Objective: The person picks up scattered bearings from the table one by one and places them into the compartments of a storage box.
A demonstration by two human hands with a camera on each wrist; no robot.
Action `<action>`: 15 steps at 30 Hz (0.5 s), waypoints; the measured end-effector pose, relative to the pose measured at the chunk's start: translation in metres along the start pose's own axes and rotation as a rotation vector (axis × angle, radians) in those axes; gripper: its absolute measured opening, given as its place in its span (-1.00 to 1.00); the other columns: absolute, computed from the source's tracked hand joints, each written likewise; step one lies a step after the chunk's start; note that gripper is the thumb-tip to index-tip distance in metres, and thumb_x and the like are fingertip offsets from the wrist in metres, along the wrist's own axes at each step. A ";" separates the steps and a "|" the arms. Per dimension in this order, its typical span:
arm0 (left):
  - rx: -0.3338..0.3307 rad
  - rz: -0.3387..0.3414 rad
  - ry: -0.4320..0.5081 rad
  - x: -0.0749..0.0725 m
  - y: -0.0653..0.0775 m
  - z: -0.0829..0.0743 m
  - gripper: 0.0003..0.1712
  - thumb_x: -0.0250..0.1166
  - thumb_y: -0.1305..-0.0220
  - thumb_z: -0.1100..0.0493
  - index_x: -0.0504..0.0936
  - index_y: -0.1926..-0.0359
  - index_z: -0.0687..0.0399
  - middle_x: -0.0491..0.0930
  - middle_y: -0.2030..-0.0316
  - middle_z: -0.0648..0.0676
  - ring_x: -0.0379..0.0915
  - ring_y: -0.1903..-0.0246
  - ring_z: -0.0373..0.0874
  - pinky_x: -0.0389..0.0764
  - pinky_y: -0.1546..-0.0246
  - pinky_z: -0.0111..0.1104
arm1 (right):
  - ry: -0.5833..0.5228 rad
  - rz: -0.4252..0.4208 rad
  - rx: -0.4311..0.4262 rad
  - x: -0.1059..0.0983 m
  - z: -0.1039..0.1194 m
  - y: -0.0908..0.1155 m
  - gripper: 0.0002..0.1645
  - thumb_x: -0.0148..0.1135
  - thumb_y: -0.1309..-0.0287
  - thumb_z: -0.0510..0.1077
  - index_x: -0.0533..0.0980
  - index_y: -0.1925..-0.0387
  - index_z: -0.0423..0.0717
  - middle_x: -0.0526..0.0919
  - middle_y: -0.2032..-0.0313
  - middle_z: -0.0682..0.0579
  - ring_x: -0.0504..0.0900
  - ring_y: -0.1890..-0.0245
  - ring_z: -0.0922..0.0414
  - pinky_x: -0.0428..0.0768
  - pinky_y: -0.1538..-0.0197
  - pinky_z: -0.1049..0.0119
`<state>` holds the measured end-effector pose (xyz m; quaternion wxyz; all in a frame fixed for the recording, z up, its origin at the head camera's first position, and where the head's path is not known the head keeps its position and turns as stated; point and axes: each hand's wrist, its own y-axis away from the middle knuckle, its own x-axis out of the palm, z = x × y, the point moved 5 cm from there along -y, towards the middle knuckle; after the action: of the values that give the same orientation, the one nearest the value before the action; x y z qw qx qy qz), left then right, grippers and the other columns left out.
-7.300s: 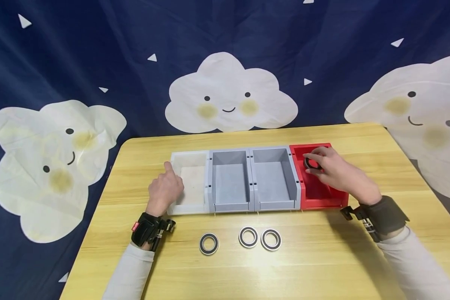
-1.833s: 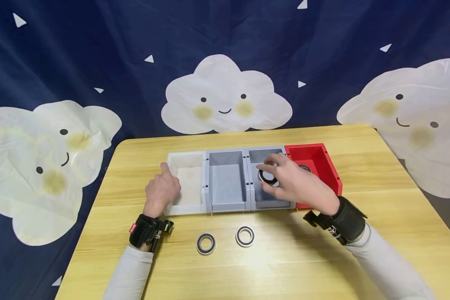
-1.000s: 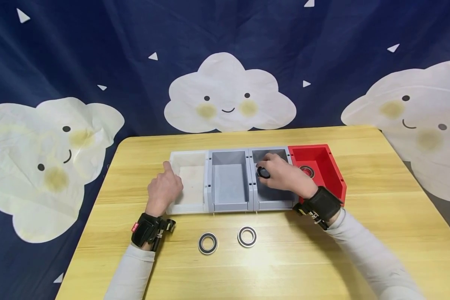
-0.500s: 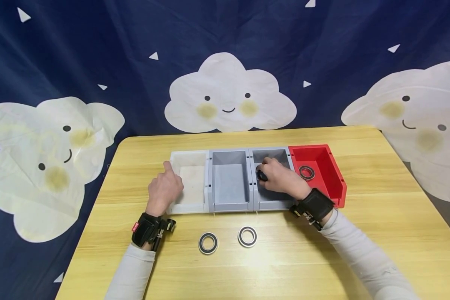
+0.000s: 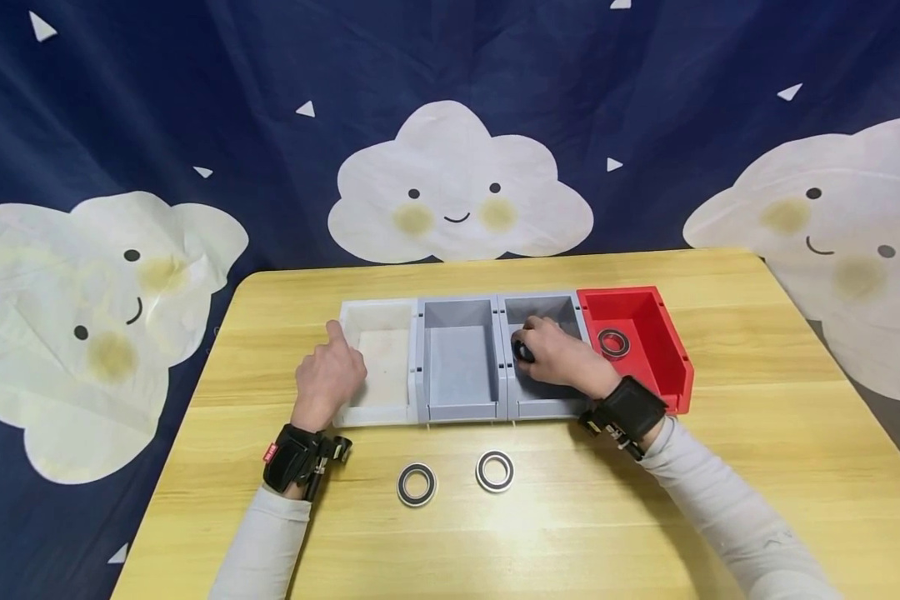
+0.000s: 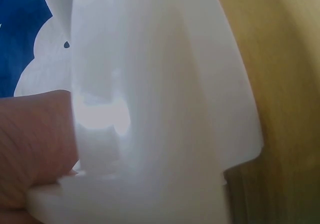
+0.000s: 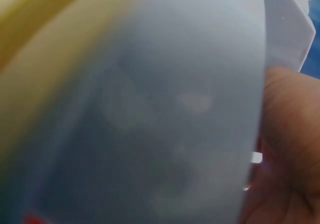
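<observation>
My right hand (image 5: pixel 558 357) reaches down into the right grey bin (image 5: pixel 543 410) and grips a black-sealed ball bearing (image 5: pixel 523 352), seen nearly edge-on and partly covered by the fingers. My left hand (image 5: pixel 328 375) holds the left side wall of the white bin (image 5: pixel 375 414), one finger stretched along the rim and the other fingertips hidden. Another bearing (image 5: pixel 613 343) lies in the red bin (image 5: pixel 671 367). On the table in front of the bins lie a left bearing (image 5: pixel 416 499) and a right bearing (image 5: pixel 494 487). Each wrist view is mostly filled by a bin wall close up.
The left grey bin (image 5: pixel 461 411) stands between the white bin and the right grey bin, all joined in one row. Under them is a wooden table (image 5: pixel 570 533). A dark blue curtain (image 5: pixel 285 50) printed with clouds hangs behind the table's back edge.
Earlier, the right hand held a bearing in the red bin; that bin now has one lying in it. A table bearing has moved into the right grey bin in that hand. The left hand stays put.
</observation>
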<state>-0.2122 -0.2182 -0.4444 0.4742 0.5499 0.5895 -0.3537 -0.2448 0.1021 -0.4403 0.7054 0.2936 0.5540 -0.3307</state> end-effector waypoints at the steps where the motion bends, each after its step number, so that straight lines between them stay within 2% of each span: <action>1: 0.000 0.001 0.002 0.000 0.000 0.000 -0.58 -0.17 -0.32 0.09 0.13 -0.09 0.28 0.42 0.64 0.20 0.35 0.71 0.05 0.29 0.77 -0.22 | -0.004 -0.001 0.008 -0.001 0.000 0.001 -0.61 0.36 -0.02 -0.11 0.57 0.10 -0.21 0.49 0.21 -0.16 0.50 0.20 -0.04 0.56 0.14 0.08; 8: 0.002 0.012 0.004 0.000 0.000 -0.001 -0.54 -0.18 -0.33 0.07 0.12 -0.12 0.29 0.43 0.62 0.20 0.36 0.71 0.05 0.30 0.75 -0.22 | -0.016 -0.070 0.021 -0.016 0.002 0.012 -0.43 0.35 -0.05 -0.06 0.50 -0.09 -0.24 0.47 -0.01 -0.22 0.45 0.02 -0.10 0.55 -0.01 0.03; 15: 0.003 0.011 0.007 0.001 -0.001 0.000 -0.54 -0.18 -0.33 0.08 0.11 -0.13 0.29 0.44 0.62 0.21 0.37 0.70 0.06 0.30 0.75 -0.22 | -0.065 -0.206 -0.005 -0.042 0.006 0.028 -0.40 0.35 -0.07 -0.05 0.48 -0.14 -0.20 0.48 -0.05 -0.18 0.45 -0.03 -0.05 0.59 0.03 0.09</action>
<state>-0.2130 -0.2184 -0.4459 0.4731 0.5551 0.5877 -0.3502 -0.2263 0.1210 -0.3964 0.6860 0.2224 0.5590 -0.4093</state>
